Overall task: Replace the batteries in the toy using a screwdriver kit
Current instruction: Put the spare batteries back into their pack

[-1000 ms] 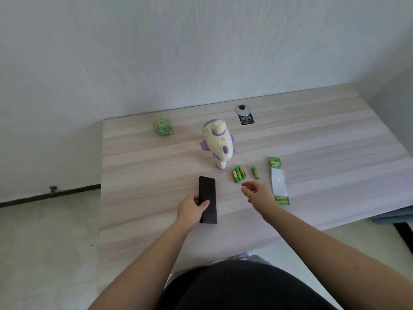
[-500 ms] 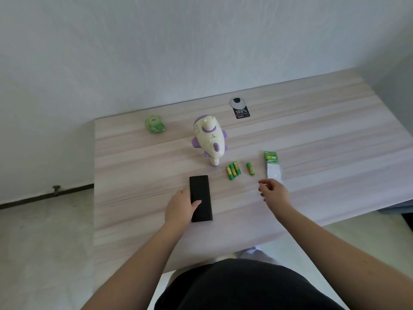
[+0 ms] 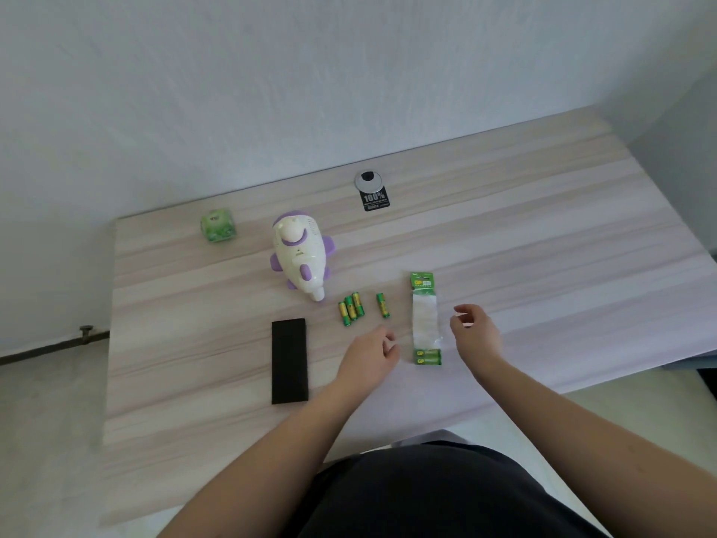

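Bare table (image 3: 543,242) stretches wide to the right and far side. Loose batteries (image 3: 351,309), a battery pack (image 3: 425,324) and a toy (image 3: 298,256) crowd the centre; a black case (image 3: 289,361) blocks the near left.

Mid-frame on the table (image 3: 543,246): toy (image 3: 298,255), batteries (image 3: 351,308) lower right, case (image 3: 289,361) lower left, battery pack (image 3: 425,318) right.

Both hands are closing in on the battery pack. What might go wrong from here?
The loose batteries lie just beyond the left hand; a brush could roll them, or mix them with fresh cells. The battery pack still holds cells only at its near end, so lifting it may spill them. The right hand hovers beside it.
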A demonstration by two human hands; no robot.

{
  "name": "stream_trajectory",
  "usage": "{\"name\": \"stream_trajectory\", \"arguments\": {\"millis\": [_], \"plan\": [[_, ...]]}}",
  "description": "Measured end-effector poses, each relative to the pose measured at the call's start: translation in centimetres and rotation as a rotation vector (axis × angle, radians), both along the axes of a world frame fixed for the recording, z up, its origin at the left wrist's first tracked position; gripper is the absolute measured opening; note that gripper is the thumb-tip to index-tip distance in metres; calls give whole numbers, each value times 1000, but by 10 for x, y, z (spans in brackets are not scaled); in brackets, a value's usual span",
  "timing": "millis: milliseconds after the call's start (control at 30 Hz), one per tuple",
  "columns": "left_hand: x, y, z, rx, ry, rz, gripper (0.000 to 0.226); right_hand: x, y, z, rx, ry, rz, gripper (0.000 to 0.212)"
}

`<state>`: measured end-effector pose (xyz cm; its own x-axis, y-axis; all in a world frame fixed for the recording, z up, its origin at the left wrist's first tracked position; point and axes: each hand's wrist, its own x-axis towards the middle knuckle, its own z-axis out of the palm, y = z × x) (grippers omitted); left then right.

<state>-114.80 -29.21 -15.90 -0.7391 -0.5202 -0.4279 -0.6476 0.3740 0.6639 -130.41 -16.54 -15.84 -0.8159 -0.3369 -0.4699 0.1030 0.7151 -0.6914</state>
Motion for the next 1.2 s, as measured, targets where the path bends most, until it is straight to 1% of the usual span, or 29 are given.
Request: {"name": "stream_trajectory", "arguments": {"millis": [67, 133, 267, 367, 467, 600, 767, 967, 1033, 1067, 1133, 1200], "plan": [[-16, 10, -4, 88, -13, 36, 22, -5, 5, -6, 26, -50, 25, 26], [-30, 18, -9, 121, -53, 47, 31, -7, 9, -12, 48, -130, 64, 27], [-48, 29, -21, 106, -136, 62, 55, -6, 13, -20, 70, -229, 136, 28], [-55, 38, -22, 69, -162, 81, 70, -5, 13, -24, -2, -333, 77, 29], [-57, 44, -24, 48, -157, 141, 70, -4, 12, -24, -125, -517, -62, 34], [-57, 45, -27, 65, -153, 185, 65, -5, 13, -24, -167, -561, -83, 34], [-56, 42, -25, 89, -109, 209, 54, -5, 12, -18, -202, -526, -28, 27], [-54, 19, -16, 282, -26, 276, 40, -16, 4, -2, -251, -428, 92, 19], [-54, 10, -9, 341, 10, 291, 38, -20, 1, 7, -276, -354, 175, 20], [-54, 7, -6, 401, 45, 313, 37, -23, -1, 11, -277, -299, 235, 22], [-54, 2, 2, 535, 124, 360, 37, -28, -4, 18, -251, -182, 367, 24], [-53, -3, 9, 621, 182, 377, 35, -34, -8, 23, -213, -68, 483, 26]]}}
